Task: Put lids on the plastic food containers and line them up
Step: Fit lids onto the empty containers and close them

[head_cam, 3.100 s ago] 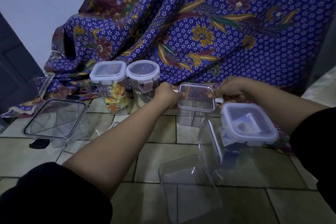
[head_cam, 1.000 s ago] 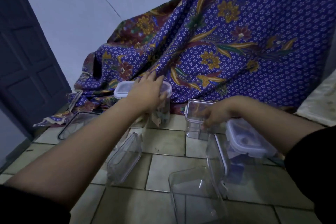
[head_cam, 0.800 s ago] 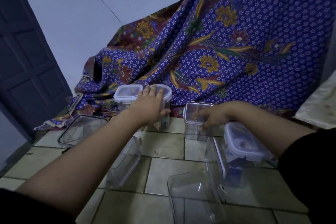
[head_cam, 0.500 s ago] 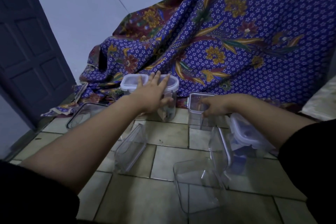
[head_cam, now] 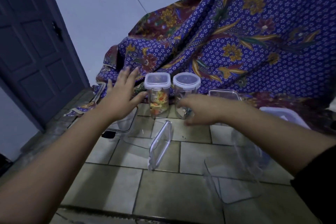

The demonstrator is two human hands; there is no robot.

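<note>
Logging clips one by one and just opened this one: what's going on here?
A person reaches over a tiled floor with both bare hands. The left hand, fingers spread, is beside the square-lidded container of colourful contents. The blurred right hand is in front of the round-lidded container next to it, contact unclear. Both containers stand closed before the patterned cloth. Nearer the camera a loose lid stands tilted on edge, and an open clear container has no lid yet.

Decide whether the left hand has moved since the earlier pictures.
Yes: the left hand went leftwards, off the round jar to beside the square jar.
</note>
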